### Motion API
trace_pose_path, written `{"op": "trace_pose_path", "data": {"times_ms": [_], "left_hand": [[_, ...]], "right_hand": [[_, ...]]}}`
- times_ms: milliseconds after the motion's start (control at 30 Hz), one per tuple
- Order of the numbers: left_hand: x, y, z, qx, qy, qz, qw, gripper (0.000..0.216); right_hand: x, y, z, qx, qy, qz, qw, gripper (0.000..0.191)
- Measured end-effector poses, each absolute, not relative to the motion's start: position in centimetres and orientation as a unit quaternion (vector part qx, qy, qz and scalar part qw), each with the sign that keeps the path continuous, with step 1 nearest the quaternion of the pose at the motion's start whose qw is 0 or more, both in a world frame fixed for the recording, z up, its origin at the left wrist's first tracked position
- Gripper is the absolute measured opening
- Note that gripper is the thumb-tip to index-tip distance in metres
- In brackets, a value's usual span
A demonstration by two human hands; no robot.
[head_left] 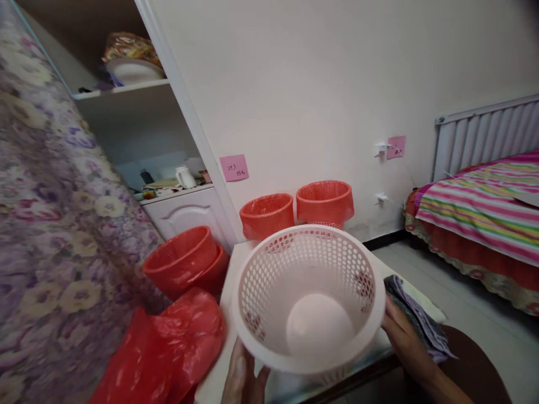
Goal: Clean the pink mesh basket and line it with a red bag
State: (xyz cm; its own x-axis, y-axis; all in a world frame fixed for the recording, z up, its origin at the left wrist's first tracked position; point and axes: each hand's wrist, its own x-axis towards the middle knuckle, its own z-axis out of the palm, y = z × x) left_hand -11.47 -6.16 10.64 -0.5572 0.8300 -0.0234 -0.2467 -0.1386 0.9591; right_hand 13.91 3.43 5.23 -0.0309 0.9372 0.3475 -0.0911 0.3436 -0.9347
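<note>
Both hands hold a pale perforated basket tilted toward the camera above the table. The left hand cups the near rim from below, and the right hand closes its grip on the far side — two supports keep the basket's mouth steady. A red plastic bag lies just beside it; red-lined baskets stand behind.

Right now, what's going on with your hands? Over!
Left hand and right hand: each has a grip on the rim of the pale pink perforated plastic basket. Red plastic bag lies left; grey cloth at the right.
</note>
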Motion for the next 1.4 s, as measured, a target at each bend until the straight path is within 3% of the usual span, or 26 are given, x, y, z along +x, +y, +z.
{"op": "trace_pose_path", "data": {"times_ms": [133, 533, 833, 1000, 1200, 1400], "left_hand": [[-12.1, -5.3, 8.8, 0.29, 0.501, 0.705, 0.41, 0.073], [-11.8, -5.5, 5.4, 0.345, 0.523, 0.699, 0.345, 0.088], [-12.1, -4.5, 5.1, 0.347, 0.525, 0.703, 0.333, 0.066], [-11.9, -5.1, 2.7, 0.341, 0.519, 0.702, 0.35, 0.059], [-10.6, -4.9, 0.1, 0.378, 0.502, 0.698, 0.343, 0.057], [-12.3, -6.4, -0.8, 0.482, 0.579, 0.583, 0.306, 0.057]], "right_hand": [[13.8, 4.1, 3.9, -0.367, -0.564, 0.457, 0.581, 0.059], [14.0, 5.6, 1.3, -0.323, -0.534, 0.487, 0.611, 0.064], [13.3, 7.1, -1.7, -0.339, -0.537, 0.503, 0.586, 0.061], [13.5, 5.7, -3.3, -0.361, -0.518, 0.555, 0.542, 0.055], [14.1, 6.7, -4.5, -0.365, -0.533, 0.532, 0.547, 0.058], [14.5, 6.2, -6.8, -0.413, -0.508, 0.523, 0.546, 0.058]]}}
